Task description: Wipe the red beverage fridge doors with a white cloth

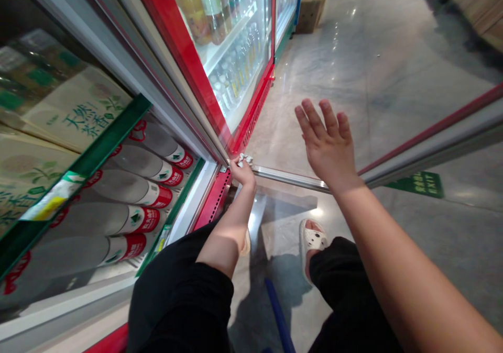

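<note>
My left hand [241,171] is closed on a small white cloth [245,158], pressed at the bottom hinge corner of the open glass fridge door [396,128]. My right hand [328,143] is open with fingers stretched upward, its palm flat against the glass of that door above the door's bottom frame [291,178]. Inside the open fridge, several clear water bottles with red caps and labels [133,190] lie on a lower shelf. I am crouching, black trousers and a white sandal [310,238] showing below.
Cartons of tea drinks [74,114] stand on the shelf above the bottles. A neighbouring red-framed fridge [231,39] full of bottled drinks stands further along. A blue handle [279,316] lies on the glossy floor between my legs. A cardboard box [312,4] sits far ahead.
</note>
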`<state>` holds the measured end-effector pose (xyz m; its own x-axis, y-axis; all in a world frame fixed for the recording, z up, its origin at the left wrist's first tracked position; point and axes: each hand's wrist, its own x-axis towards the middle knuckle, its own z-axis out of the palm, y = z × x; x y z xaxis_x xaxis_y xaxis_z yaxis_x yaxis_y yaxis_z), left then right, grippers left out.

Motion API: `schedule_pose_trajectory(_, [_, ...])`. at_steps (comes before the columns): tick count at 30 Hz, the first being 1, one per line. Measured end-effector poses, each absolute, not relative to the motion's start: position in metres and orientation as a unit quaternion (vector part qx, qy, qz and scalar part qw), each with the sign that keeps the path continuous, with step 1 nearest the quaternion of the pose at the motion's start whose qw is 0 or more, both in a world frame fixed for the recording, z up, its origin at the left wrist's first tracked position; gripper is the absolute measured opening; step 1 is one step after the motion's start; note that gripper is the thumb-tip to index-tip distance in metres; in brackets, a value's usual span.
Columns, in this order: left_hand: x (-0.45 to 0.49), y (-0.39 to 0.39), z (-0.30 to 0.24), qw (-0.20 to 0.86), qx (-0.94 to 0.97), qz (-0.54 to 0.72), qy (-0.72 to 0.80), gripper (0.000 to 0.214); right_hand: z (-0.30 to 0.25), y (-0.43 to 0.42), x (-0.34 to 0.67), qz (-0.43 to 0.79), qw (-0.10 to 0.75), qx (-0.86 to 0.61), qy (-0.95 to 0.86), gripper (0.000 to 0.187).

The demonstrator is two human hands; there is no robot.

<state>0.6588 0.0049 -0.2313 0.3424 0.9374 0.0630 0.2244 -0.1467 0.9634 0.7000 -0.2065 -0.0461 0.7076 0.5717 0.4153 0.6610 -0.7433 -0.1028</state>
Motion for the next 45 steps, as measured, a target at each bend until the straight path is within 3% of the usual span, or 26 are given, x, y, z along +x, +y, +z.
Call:
schedule_pose_trajectory(7, [0.654,-0.043,-0.241,0.497,0.712,0.324,0.375,0.018,-0.040,-0.209,0.697,-0.186,0.138,-0.902,-0.364,0.083])
schedule_pose_trajectory(15, [0.661,-0.031,-0.240,0.466,0.695,0.339,0.430,0.014,-0.030,-0.235,0.699,-0.231,0.104,-0.892,-0.376,0.081])
schedule_pose_trajectory(28, [0.649,-0.037,-0.208,0.468,0.735,0.360,0.334,0.008,-0.025,-0.268,0.701,-0.218,0.085,-0.928,-0.289,0.075])
schedule_pose_trajectory(35, [0.646,-0.071,-0.198,0.486,0.773,0.329,0.239,0.013,-0.029,-0.267,0.707,-0.236,0.103,-0.921,-0.292,0.073])
schedule_pose_trajectory(45, [0.653,-0.057,-0.190,0.463,0.765,0.355,0.271,0.009,-0.018,-0.262,0.705,-0.207,0.169,-0.916,-0.298,0.079])
